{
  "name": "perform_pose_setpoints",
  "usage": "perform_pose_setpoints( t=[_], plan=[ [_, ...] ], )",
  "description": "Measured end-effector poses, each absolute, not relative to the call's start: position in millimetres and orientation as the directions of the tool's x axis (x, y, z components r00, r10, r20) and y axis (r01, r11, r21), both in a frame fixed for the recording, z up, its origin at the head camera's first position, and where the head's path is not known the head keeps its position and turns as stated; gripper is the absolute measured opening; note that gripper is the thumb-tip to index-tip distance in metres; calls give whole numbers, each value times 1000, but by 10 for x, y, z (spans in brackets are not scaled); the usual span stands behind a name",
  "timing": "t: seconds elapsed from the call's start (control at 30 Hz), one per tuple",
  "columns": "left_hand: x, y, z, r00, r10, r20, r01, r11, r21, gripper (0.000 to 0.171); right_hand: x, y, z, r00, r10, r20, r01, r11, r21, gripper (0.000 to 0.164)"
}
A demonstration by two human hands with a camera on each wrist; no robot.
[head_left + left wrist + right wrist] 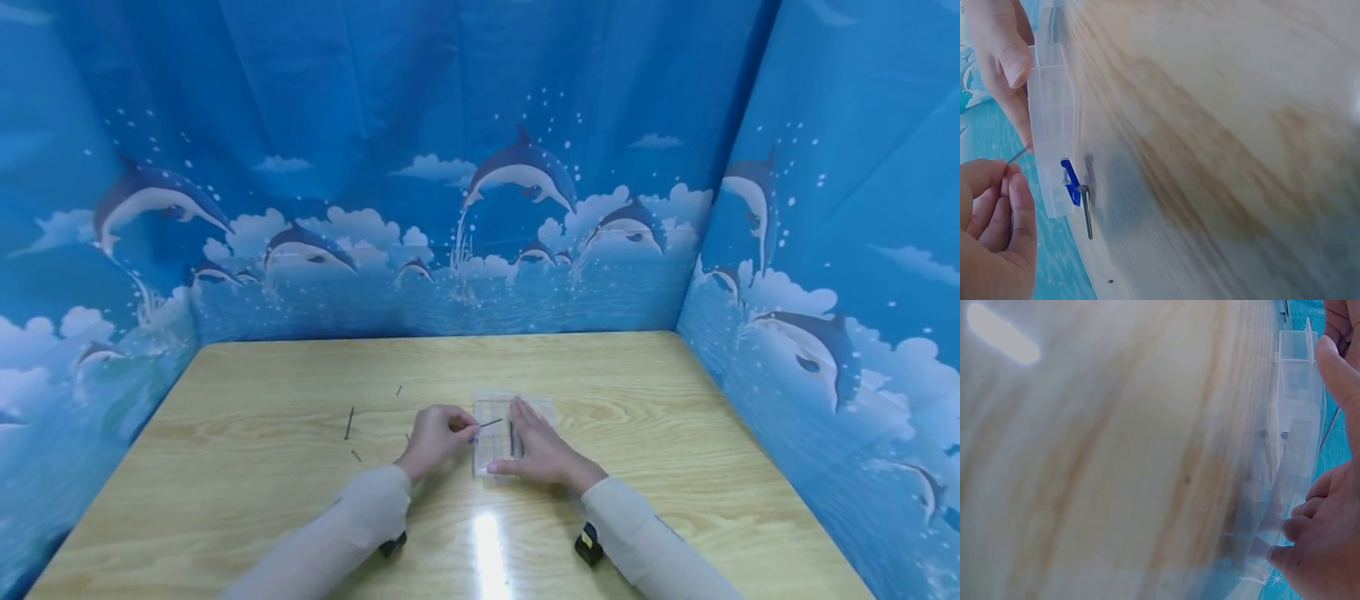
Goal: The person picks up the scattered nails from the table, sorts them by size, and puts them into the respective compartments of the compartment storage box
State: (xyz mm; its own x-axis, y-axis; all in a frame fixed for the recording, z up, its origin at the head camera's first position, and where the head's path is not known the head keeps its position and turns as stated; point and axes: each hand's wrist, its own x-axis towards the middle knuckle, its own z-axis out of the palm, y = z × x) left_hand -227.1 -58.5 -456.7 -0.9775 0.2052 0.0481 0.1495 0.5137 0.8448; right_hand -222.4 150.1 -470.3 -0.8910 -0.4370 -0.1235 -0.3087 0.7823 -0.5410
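Note:
My left hand (437,439) pinches a thin dark nail-like pin (491,422) between thumb and fingers, at the left side of a clear plastic compartment box (486,408). The pin points right, over the box. My right hand (546,454) rests on the box with its fingers extended, thumb toward the near edge and fingertips toward the far side. Dark slim pieces (513,440) show in the box beside the right fingers. In the left wrist view, a blue latch (1070,181) sits on the box's side, and a headed metal nail (1089,219) appears close to it.
Left of the box, loose on the wooden table (615,383), lie a long dark nail (349,422) and smaller ones (399,390), (356,456). A blue dolphin-print curtain (360,167) borders the table at the back and sides.

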Motion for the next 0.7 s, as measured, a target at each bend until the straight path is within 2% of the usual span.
perform_pose_setpoints(
  t=[0.27, 0.7],
  plan=[
    [-2295, -477, -4597, -963, 264, 45, 186, 539, 822, 4, -2232, 1510, -4735, -888, -441, -128, -308, 778, -547, 112],
    [-2300, -351, -4598, -957, 286, 41, 201, 555, 808, 4, -2240, 1521, -4742, -883, -456, -111, -327, 767, -552, 114]
  ],
)
